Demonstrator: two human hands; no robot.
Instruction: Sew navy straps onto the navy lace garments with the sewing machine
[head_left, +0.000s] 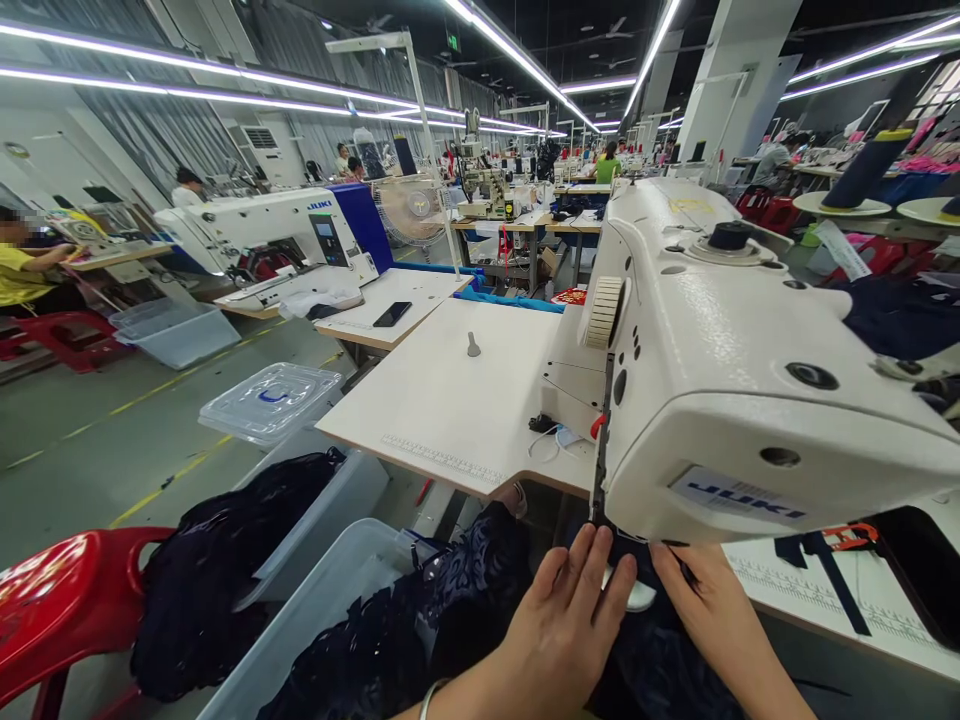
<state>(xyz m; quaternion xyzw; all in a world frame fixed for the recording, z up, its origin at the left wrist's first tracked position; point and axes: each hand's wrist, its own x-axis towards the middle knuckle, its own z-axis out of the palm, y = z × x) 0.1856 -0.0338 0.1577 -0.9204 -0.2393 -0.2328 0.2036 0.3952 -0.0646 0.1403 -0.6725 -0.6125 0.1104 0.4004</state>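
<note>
A white sewing machine [780, 370] marked JUKI fills the right side of the head view, and both my hands are below its head. My left hand [566, 615] presses down on dark navy fabric [634, 548] near the needle area, its fingers stretched out. Close by on the right, my right hand [709, 605] has its thumb and fingers closed at the fabric's edge, with a small dark thing partly showing among them. A pale curved piece of the machine shows between the hands. More navy fabric [667, 655] hangs below; the needle is hidden.
A white worktable [450, 370] with a printed ruler lies left of the machine, a phone [392, 314] beyond it. Plastic bins [315, 610] of navy garments and a red stool [67, 590] stand left. Orange-handled snips [851, 537] and a dark strip [844, 590] lie right.
</note>
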